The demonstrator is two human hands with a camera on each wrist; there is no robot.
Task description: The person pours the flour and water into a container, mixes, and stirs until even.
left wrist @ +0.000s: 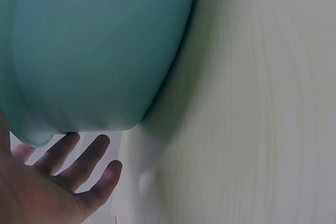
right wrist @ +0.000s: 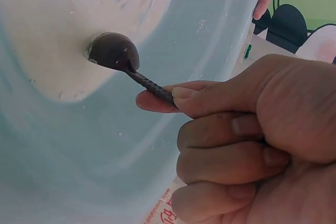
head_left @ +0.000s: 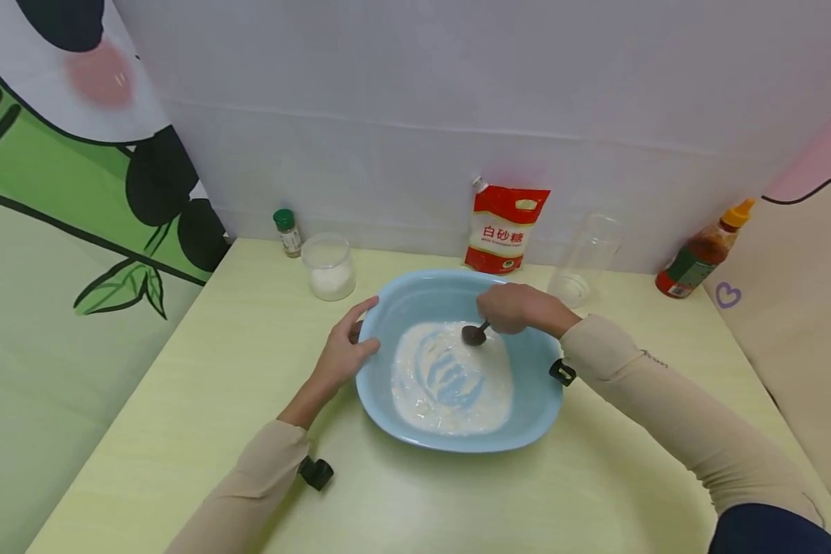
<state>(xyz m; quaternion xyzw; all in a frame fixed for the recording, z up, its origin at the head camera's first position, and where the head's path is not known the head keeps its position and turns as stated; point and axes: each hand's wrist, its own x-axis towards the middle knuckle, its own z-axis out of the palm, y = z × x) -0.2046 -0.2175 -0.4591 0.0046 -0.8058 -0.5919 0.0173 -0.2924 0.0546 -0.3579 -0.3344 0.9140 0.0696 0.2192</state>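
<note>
A light-blue plastic basin (head_left: 450, 442) stands on the table, with a wet white mixture (head_left: 492, 400) spread over its floor; blue streaks show through it. My left hand (head_left: 339, 350) holds the basin's left rim, thumb on top and fingers against the outer wall, as the left wrist view also shows. Over the far right part of the basin, my right hand (head_left: 518, 308) pinches a small dark spoon (right wrist: 114, 51) by its twisted handle between thumb and index finger. The spoon's bowl faces down at the mixture, its edge in the white layer.
Behind the basin stand a green-capped small jar (head_left: 288, 232), a glass (head_left: 328, 265) of white granules, a red-and-white sugar bag (head_left: 504, 231) and a tall clear glass (head_left: 587, 261). A sauce bottle (head_left: 701, 254) with an orange cap leans at the right against the wall covering.
</note>
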